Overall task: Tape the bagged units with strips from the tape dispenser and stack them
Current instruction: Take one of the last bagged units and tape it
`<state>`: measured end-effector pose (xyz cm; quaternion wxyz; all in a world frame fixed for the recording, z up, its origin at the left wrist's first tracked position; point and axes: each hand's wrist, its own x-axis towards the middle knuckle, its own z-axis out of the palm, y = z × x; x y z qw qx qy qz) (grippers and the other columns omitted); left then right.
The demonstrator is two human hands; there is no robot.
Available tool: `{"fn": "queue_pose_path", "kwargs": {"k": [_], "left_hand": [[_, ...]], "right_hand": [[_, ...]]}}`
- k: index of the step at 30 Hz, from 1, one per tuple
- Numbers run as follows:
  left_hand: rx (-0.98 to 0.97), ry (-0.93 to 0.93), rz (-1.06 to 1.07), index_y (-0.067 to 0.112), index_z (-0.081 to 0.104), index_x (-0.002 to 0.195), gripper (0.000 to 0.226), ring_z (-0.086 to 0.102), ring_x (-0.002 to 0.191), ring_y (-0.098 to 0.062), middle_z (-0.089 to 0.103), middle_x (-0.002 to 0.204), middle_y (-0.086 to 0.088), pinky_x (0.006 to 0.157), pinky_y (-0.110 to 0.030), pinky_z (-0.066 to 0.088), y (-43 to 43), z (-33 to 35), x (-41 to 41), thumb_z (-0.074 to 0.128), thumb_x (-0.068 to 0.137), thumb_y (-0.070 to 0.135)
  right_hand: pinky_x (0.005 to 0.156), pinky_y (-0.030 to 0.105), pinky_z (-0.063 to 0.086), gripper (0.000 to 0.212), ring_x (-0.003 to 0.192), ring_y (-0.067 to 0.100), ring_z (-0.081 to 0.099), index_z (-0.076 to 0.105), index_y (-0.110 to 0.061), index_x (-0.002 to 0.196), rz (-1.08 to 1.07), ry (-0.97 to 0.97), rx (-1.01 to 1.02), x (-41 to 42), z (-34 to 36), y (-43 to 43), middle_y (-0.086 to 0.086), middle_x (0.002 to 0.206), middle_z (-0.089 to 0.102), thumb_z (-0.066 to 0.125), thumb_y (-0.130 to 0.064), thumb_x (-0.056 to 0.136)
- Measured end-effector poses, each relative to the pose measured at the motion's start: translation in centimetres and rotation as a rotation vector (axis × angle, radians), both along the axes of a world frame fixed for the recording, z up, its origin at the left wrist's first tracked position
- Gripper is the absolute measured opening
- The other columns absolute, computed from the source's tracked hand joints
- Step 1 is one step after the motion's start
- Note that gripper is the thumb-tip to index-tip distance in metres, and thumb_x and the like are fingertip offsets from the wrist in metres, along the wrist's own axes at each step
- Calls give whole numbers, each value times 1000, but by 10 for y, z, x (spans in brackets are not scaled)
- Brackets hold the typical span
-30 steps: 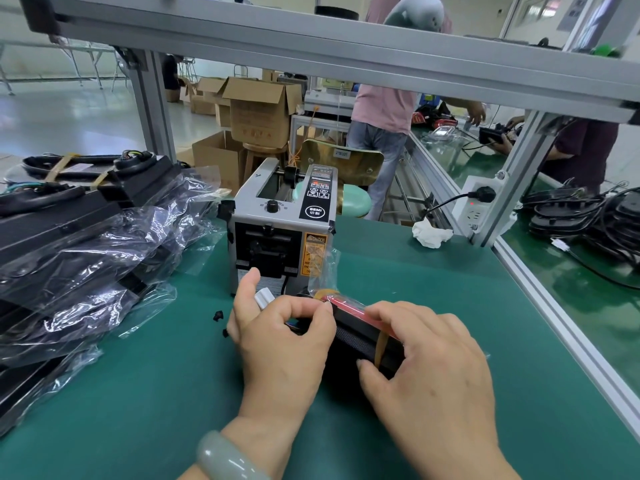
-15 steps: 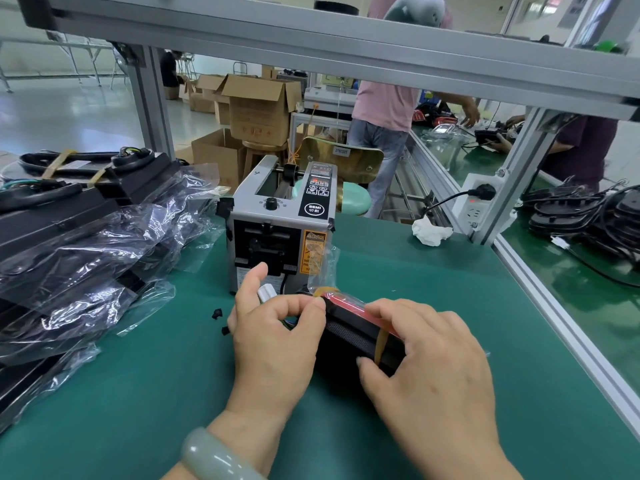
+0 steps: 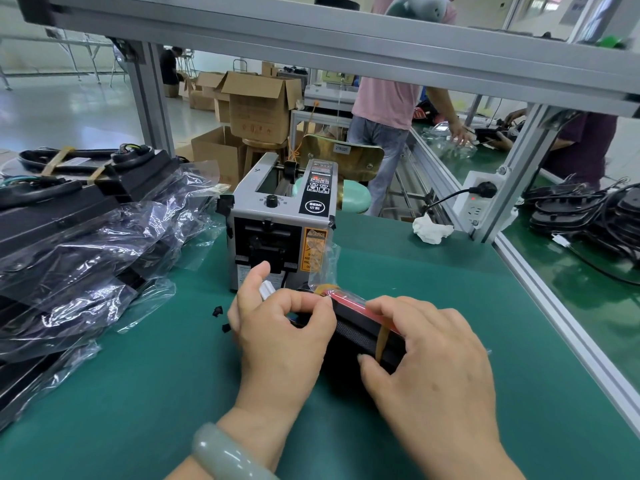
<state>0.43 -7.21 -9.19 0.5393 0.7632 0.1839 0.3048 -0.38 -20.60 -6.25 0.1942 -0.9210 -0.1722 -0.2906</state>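
Both hands are on one bagged unit (image 3: 360, 329), a black block with a red strip on top and a tan band round it, lying on the green mat (image 3: 138, 393). The left hand (image 3: 280, 337) grips the unit's left end, fingers curled over the top edge and thumb lifted clear. The right hand (image 3: 429, 372) holds the other end, fingers bent over the red strip and thumb pressed on the near side. The loose mouth of the bag (image 3: 322, 265) stands up just beyond the left fingertips. A small white piece (image 3: 268, 292) shows beside the left thumb; what it is cannot be told. The dispenser (image 3: 277, 230) stands straight ahead of the left hand, near it. A stack (image 3: 86, 244) of bagged units lies well to the left of that hand. Two black bits (image 3: 217, 310) lie just left of its knuckles. A pale bracelet (image 3: 225, 455) is on the left wrist.
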Motion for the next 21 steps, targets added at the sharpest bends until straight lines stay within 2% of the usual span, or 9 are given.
{"fn": "queue_pose_path", "kwargs": {"k": [2,4,7,11,13,16,17,19,21], "left_hand": [[14,-9,5,36,64,56,11,25,129,-3,33,131,23,89,0,14,0,0,0,68,67,36],[16,-12,27,36,60,61,10,27,130,-8,37,134,19,97,-12,18,1,1,0,69,64,38],[-1,-1,36,36,50,76,26,38,128,-20,41,135,13,102,-26,28,5,-1,0,73,64,38],[-153,-6,-9,38,47,99,46,42,120,-12,43,129,12,95,-21,30,8,-2,4,76,64,49],[-255,31,-85,35,50,107,47,46,109,-5,46,128,8,88,-14,34,9,-2,8,79,71,40],[-430,-1,-220,24,67,95,13,57,96,-5,58,126,-6,74,-7,42,10,1,14,71,83,22],[-442,-19,-225,25,69,88,8,60,93,-3,63,119,-4,72,-5,42,11,3,15,66,87,18],[-459,-29,-246,28,71,83,25,62,82,11,72,98,10,62,3,39,16,4,16,54,95,16],[-452,-10,-297,30,71,84,24,61,76,16,72,82,20,59,4,38,20,6,14,52,96,22]], "right_hand": [[66,35,50,55,73,22,56,68,-32,92,1,4,-5,0,0,0,-15,89,67,86,-22,41],[66,35,50,55,73,22,57,68,-32,92,0,11,-7,-1,0,0,-15,89,67,86,-23,41],[65,35,50,55,73,22,57,68,-32,92,-4,13,-9,-1,0,0,-15,89,67,87,-23,40],[64,34,49,56,72,22,57,68,-32,91,1,4,-8,0,1,0,-14,88,67,88,-22,39],[63,34,49,55,71,22,57,69,-31,90,-1,0,-12,1,1,0,-14,88,67,88,-22,39],[63,34,50,55,70,22,57,69,-31,91,8,0,-7,1,1,-1,-14,88,67,88,-22,39],[63,33,49,56,70,22,56,69,-31,91,9,-2,-3,1,1,-1,-15,88,67,88,-22,39],[64,31,47,56,71,20,56,68,-32,91,6,-6,0,1,0,-2,-16,88,67,88,-23,39],[64,30,46,56,71,20,56,68,-33,91,9,-12,3,2,0,-2,-17,88,67,88,-23,39]]}}
